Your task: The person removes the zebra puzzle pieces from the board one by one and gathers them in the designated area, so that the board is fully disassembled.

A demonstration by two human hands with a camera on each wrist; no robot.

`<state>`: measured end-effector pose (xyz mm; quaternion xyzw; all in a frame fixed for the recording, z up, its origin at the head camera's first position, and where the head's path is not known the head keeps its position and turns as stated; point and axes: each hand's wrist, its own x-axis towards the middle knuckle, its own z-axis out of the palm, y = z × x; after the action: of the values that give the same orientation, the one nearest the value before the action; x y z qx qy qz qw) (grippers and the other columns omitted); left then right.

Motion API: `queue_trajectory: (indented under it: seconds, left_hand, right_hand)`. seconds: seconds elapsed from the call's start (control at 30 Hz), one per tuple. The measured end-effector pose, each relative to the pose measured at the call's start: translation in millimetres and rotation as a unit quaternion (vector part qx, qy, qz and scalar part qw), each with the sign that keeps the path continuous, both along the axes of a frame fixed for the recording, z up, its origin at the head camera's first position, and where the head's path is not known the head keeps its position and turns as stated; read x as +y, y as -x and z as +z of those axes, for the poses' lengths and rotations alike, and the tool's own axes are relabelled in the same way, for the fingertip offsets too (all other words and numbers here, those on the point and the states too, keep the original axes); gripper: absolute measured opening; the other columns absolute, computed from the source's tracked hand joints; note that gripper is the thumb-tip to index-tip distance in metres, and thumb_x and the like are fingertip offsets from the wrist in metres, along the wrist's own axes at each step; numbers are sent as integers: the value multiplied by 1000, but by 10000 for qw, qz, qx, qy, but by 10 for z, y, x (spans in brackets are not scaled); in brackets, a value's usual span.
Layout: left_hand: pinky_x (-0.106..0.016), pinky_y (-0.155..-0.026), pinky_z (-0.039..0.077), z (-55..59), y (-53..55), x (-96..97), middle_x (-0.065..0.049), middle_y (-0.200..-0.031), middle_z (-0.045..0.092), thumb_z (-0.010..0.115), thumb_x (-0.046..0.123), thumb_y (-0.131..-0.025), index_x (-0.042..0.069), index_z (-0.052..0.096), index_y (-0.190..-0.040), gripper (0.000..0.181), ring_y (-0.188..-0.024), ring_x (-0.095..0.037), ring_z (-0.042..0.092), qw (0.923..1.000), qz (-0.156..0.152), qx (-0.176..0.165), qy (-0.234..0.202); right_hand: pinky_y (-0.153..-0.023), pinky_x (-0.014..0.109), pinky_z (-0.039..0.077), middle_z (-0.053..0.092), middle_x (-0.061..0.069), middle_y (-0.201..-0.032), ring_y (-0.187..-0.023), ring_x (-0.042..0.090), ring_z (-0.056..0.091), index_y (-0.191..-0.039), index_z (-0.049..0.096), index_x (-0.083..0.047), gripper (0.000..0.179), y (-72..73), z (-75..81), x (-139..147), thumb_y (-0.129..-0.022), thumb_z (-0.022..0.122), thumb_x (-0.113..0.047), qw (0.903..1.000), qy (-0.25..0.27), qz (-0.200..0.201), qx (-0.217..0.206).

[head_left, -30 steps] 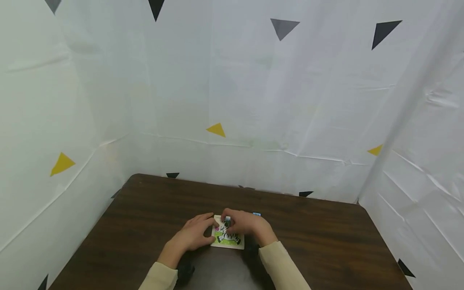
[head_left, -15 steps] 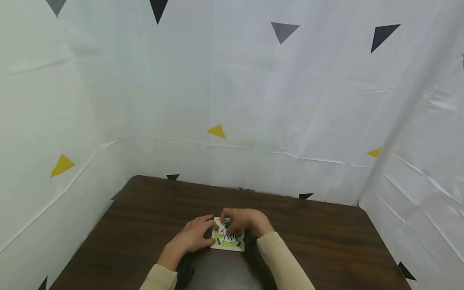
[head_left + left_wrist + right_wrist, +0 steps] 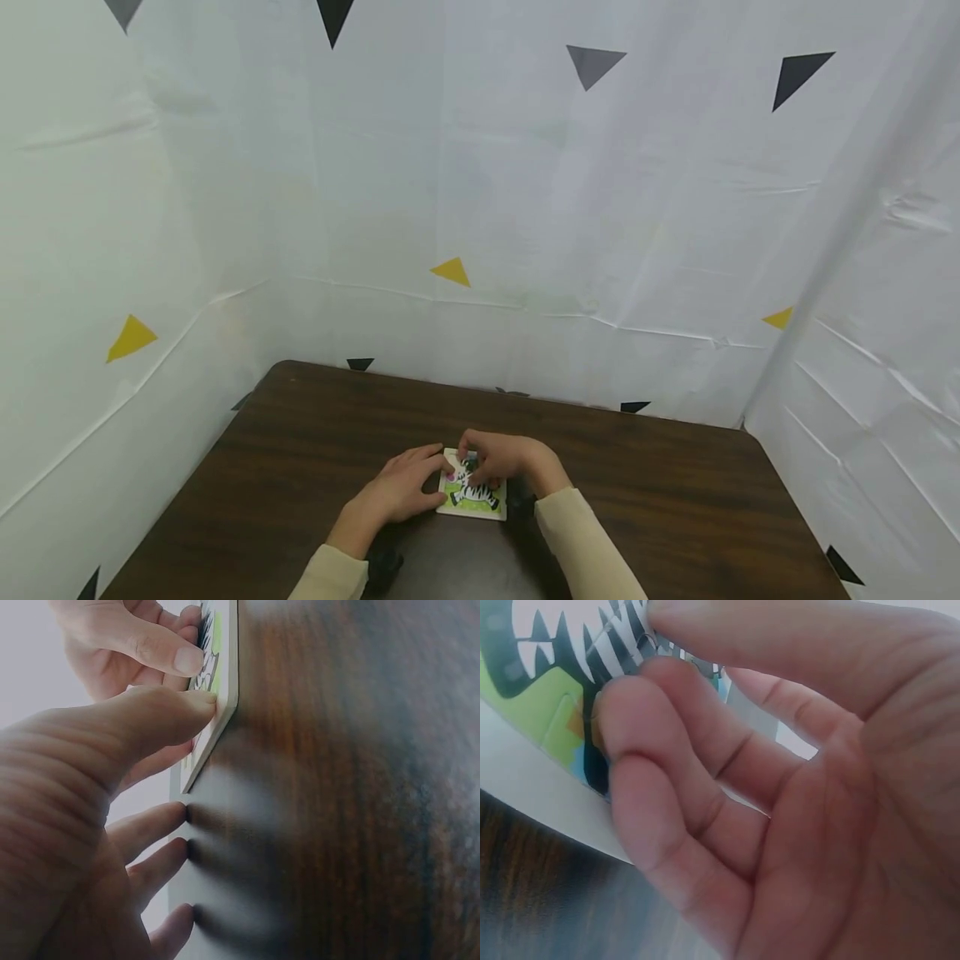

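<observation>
A small square jigsaw puzzle (image 3: 472, 505) with a zebra on green lies on the dark table, its pale border showing. The left hand (image 3: 401, 487) is at its left side. In the left wrist view, the left thumb (image 3: 172, 712) presses on the puzzle's edge (image 3: 225, 712), and several fingertips touch the table beside it. The right hand (image 3: 510, 462) bends over the upper right part of the picture. Seen from the right wrist, its curled fingers (image 3: 649, 720) and thumb lie against the zebra picture (image 3: 562, 637). Whether they pinch a loose piece is hidden.
The brown wood-grain table (image 3: 660, 500) reaches back to a white curtain (image 3: 510, 183) with black, grey and yellow triangles, which also hangs at both sides. A dark grey shape (image 3: 465, 558) lies at the near edge between the forearms.
A small blue patch beyond the right wrist, visible a second ago, is out of sight now. The right wrist has risen slightly. The left hand keeps its place on the puzzle.
</observation>
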<state>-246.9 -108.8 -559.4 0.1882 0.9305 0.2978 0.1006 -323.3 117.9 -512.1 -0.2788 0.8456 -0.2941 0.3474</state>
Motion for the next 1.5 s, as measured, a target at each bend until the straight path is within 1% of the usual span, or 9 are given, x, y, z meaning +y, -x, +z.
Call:
queue_trajectory:
  seconds: [0.13, 0.3, 0.5, 0.67, 0.83, 1.0, 1.13, 1.3, 1.5]
  left_hand:
    - [-74, -124, 29, 3, 15, -5, -14, -169, 44, 78, 34, -101, 25, 69, -129, 31, -158, -43, 39, 10000, 7, 18, 16]
    - [-75, -123, 29, 11, 3, -3, -16, -169, 44, 78, 33, -100, 25, 70, -129, 31, -157, -44, 39, 10000, 11, 0, -34]
    - [-76, -122, 29, -7, -11, 8, -16, -169, 44, 79, 32, -99, 24, 70, -128, 31, -157, -44, 39, 10000, 9, -1, -73]
    - [-76, -122, 30, -23, -4, 10, -16, -169, 45, 79, 32, -100, 24, 69, -128, 30, -157, -44, 39, 10000, -18, 35, -72]
    - [-76, -122, 30, -18, 11, 7, -16, -168, 45, 79, 33, -99, 24, 69, -128, 31, -157, -43, 40, 10000, -16, 67, -72]
    - [-75, -123, 29, -26, 27, 1, -16, -169, 43, 78, 33, -100, 25, 69, -127, 30, -157, -44, 38, 10000, -11, -15, -93]
    - [-75, -123, 28, -53, 57, -9, -15, -170, 43, 78, 33, -100, 25, 69, -127, 29, -158, -44, 38, 9999, -9, -33, -123]
    - [-75, -123, 28, -80, 112, -13, -15, -169, 44, 78, 34, -100, 25, 69, -126, 29, -158, -43, 38, 9999, -5, 18, -165]
    - [-76, -122, 29, -112, 158, -5, -15, -170, 43, 78, 35, -100, 25, 69, -127, 30, -157, -45, 38, 9998, 8, 15, -184]
  right_hand:
    - [-63, 34, 47, 64, 13, -75, -63, 24, 55, -128, 54, -6, 32, 3, 12, -6, -101, 73, -3, 10000, 80, -11, -21]
    - [-64, 34, 47, 64, 12, -76, -63, 24, 55, -127, 55, -5, 30, 7, 5, 3, -102, 71, -1, 9999, 161, -8, -56]
    - [-64, 34, 47, 63, 7, -75, -63, 24, 54, -128, 55, -4, 23, 30, -72, 38, -106, 61, 1, 9995, 305, 89, -62]
    - [-62, 32, 47, 61, 7, -75, -62, 22, 52, -127, 57, -3, 21, 47, -127, 68, -107, 62, -2, 9987, 502, 40, -78]
    - [-61, 30, 49, 61, 6, -75, -61, 20, 52, -127, 60, -2, 20, 102, -211, 127, -107, 64, -5, 9960, 889, -27, -49]
    - [-57, 28, 48, 60, 3, -70, -54, 15, 49, -123, 64, -3, 19, 137, -313, 192, -106, 68, -12, 9930, 1153, -228, 58]
    - [-55, 29, 47, 60, 2, -69, -52, 13, 47, -124, 62, -3, 24, 146, -364, 208, -106, 70, -16, 9905, 1293, -461, 61]
    - [-54, 28, 46, 62, 1, -70, -51, 13, 47, -129, 61, -5, 30, 171, -388, 209, -105, 71, -19, 9895, 1269, -678, 145]
    - [-54, 29, 48, 62, 1, -70, -52, 14, 50, -129, 65, -5, 31, 206, -418, 237, -104, 72, -22, 9880, 1242, -857, 343]
